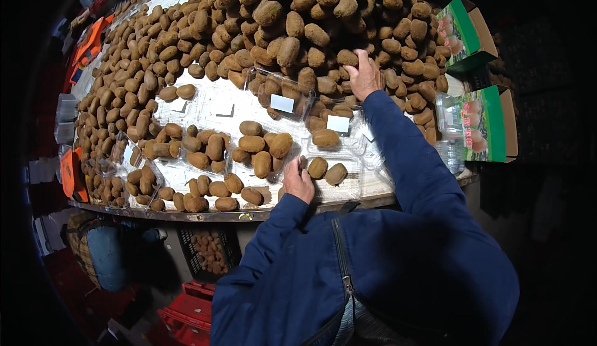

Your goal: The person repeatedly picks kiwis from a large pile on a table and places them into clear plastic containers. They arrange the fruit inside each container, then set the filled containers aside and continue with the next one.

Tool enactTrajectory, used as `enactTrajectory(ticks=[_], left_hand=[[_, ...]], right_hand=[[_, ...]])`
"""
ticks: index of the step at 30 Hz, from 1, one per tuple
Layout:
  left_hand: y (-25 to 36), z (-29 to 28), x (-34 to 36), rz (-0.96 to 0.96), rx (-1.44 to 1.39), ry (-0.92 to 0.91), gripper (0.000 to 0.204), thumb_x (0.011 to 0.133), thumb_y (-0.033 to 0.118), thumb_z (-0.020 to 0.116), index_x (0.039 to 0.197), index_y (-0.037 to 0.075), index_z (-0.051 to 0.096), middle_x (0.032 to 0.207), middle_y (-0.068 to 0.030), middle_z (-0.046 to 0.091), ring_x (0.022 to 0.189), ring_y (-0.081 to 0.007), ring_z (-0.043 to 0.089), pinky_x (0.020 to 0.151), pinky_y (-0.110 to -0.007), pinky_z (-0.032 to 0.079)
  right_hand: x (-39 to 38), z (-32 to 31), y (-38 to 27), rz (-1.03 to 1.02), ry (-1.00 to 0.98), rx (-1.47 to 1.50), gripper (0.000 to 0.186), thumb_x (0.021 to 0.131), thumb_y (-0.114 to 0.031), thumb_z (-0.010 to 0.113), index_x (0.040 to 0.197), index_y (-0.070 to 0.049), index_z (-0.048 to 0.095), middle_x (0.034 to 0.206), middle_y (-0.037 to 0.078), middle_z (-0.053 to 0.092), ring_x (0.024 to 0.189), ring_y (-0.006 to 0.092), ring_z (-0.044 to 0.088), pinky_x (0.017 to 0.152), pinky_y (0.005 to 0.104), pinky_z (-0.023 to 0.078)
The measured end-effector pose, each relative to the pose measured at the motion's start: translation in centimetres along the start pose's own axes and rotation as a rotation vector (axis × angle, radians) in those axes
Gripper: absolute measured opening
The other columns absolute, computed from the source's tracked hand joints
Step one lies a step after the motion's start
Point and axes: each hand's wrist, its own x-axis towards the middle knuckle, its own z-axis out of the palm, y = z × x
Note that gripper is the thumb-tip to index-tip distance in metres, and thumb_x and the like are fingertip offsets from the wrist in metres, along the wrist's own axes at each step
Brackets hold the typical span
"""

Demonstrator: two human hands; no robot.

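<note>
My right hand (pixel 365 77) reaches into the large kiwi heap, thumb and fingers closed round a brown kiwi (pixel 346 57). Low at the table's near side, my left hand (pixel 299 181) is beside the left edge of an open clear plastic container (pixel 350 187). Its fingers are partly closed, and what lies between them and the thumb is too small to make out. Two kiwis (pixel 326 170) lie in that container, just right of the left hand. Another single kiwi (pixel 325 138) lies behind them. Left of the hand is a group of kiwis in clear plastic (pixel 266 153).
Labelled clear containers (pixel 282 103) lie before the heap. Green printed cartons (pixel 488 122) and stacked clear boxes (pixel 449 153) stand at the right edge. Orange pieces (pixel 73 175) are at the left. Below the table are a black crate of kiwis (pixel 209 251) and red crates (pixel 186 315).
</note>
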Motion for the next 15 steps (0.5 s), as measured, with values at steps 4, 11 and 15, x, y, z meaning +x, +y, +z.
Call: enactTrajectory(ticks=[4, 11, 15], left_hand=[[0.3, 0.0, -0.6, 0.012, -0.026, -0.003, 0.031, 0.086, -0.003, 0.054, 0.116, -0.001, 0.057, 0.107, -0.0224, 0.062, 0.103, -0.0410, 0.059, 0.090, -0.044, 0.047], [0.7, 0.3, -1.1, -0.048, -0.006, 0.028, 0.033, 0.084, -0.004, 0.053, 0.117, -0.001, 0.058, 0.107, -0.0233, 0.063, 0.101, -0.0404, 0.061, 0.090, -0.044, 0.048], [0.5, 0.5, -1.0, -0.051, 0.007, 0.066, 0.031, 0.085, -0.003, 0.053, 0.115, 0.000, 0.059, 0.105, -0.0238, 0.063, 0.100, -0.0418, 0.060, 0.088, -0.045, 0.048]], right_hand=[[-1.6, -0.2, -1.2, -0.083, -0.011, -0.152, 0.052, 0.088, -0.018, 0.068, 0.132, -0.007, 0.042, 0.109, 0.025, 0.058, 0.104, 0.0439, 0.055, 0.087, 0.0486, 0.046], [-0.2, -0.9, -1.1, 0.028, -0.125, 0.032, 0.059, 0.083, -0.018, 0.071, 0.133, -0.007, 0.043, 0.116, 0.023, 0.058, 0.106, 0.0433, 0.058, 0.088, 0.0483, 0.048], [-0.3, -1.2, -1.4, 0.099, -0.142, 0.038, 0.064, 0.078, -0.017, 0.075, 0.132, -0.007, 0.043, 0.117, 0.024, 0.059, 0.110, 0.0436, 0.057, 0.094, 0.0472, 0.047]])
